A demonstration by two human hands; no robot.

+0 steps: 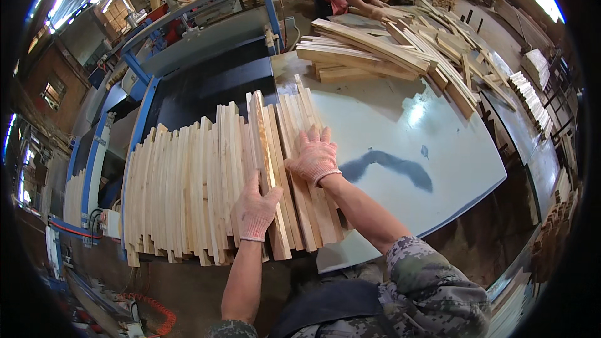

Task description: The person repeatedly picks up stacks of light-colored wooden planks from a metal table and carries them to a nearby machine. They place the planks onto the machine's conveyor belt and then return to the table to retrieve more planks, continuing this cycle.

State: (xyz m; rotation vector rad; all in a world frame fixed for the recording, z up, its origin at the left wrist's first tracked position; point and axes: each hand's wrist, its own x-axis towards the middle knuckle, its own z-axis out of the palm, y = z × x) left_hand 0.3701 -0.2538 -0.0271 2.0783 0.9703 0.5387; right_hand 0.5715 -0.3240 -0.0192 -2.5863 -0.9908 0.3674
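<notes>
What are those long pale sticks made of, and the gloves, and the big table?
The slats look like bare, unfinished wood: pale, with grain lines. The gloves on the left hand and right hand seem knitted cotton, ribbed at the cuffs. The table looks like smooth painted sheet, perhaps metal: it shines.

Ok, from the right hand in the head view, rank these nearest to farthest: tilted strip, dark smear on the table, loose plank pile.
1. Tilted strip, just left of the right hand.
2. Dark smear, to its right on the table.
3. Loose plank pile, far end.
</notes>
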